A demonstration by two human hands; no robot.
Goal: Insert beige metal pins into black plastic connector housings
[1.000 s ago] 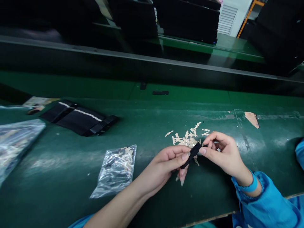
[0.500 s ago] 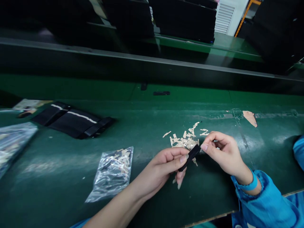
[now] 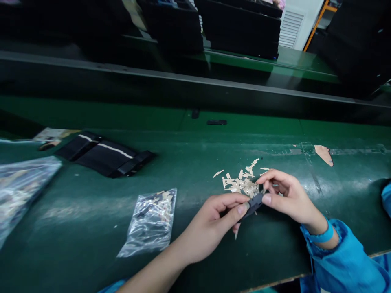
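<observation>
My left hand is closed round a small dark rectangular plastic part, thumb on top. The part tilts up to the right, and a slot or notches show on its face. At its far end, my right hand is pinched, thumb against the part's tip. Whatever those right fingertips hold is too small and hidden to make out. Just beyond both hands lies a loose pile of small thin pale metal-looking strips, partly covered by the fingers.
Left of my hands lies a clear plastic bag of similar pieces; a larger bag is further left. A black strapped pouch-like item sits behind them. Two dark parts lie by the ledge, a brown scrap at right.
The dark part has turned to show its slotted, greyer face. My right fingers have moved from just beside its end onto it. The whole view has shifted slightly.
</observation>
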